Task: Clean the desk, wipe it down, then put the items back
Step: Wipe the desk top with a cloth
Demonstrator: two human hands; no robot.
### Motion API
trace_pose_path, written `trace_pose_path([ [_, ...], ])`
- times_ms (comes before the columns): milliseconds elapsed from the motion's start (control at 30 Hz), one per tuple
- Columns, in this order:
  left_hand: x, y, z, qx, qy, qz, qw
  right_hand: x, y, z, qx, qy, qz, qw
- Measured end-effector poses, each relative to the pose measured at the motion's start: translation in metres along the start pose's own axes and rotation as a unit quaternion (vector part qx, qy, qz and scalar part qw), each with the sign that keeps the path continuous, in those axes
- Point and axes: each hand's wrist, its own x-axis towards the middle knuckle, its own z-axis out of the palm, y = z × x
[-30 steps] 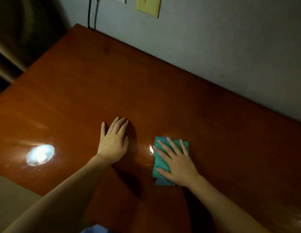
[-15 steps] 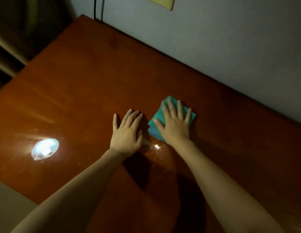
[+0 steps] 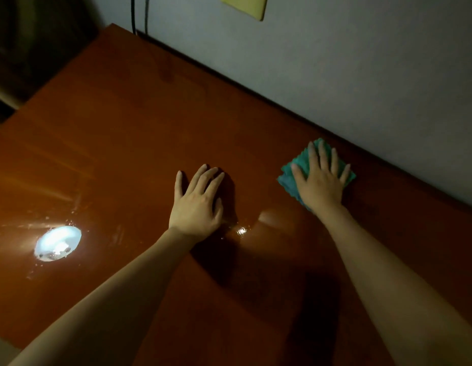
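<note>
The right hand lies flat with fingers spread on a teal cloth, pressing it against the desk at the far right, near the wall. The left hand rests open, palm down, on the bare wood to the left, holding nothing. The cloth looks soft, light and limp, likely to bunch if pinched; a broad palm over its middle should slide it best across the glossy, seemingly slick surface.

No readable text, labels, brands, numbers or signs anywhere in view.
</note>
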Motion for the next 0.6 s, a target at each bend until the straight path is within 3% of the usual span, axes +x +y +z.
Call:
trace_pose_path([
  [67, 0.003, 0.000, 0.000, -0.006, 0.005, -0.001, 1.000, 0.022, -0.028, -0.002, 0.026, 0.004, 0.037, 0.999],
  [133, 0.009, 0.001, 0.001, -0.007, 0.009, 0.001, 1.000, 0.035, -0.054, -0.001, 0.032, 0.000, 0.018, 0.999],
  [267, 0.024, 0.002, 0.002, -0.005, 0.027, 0.002, 1.000, 0.024, -0.078, 0.001, 0.000, -0.016, -0.103, 0.995],
  [433, 0.032, 0.001, 0.001, -0.002, 0.014, 0.012, 1.000, -0.009, -0.026, 0.004, -0.048, -0.047, -0.267, 0.961],
  [500, 0.038, 0.001, 0.001, -0.001, 0.011, 0.011, 1.000, -0.003, 0.001, 0.003, -0.045, -0.037, -0.238, 0.970],
  [600, 0.042, 0.001, 0.001, -0.008, 0.014, 0.011, 1.000, 0.019, 0.019, -0.004, -0.035, -0.012, -0.128, 0.991],
])
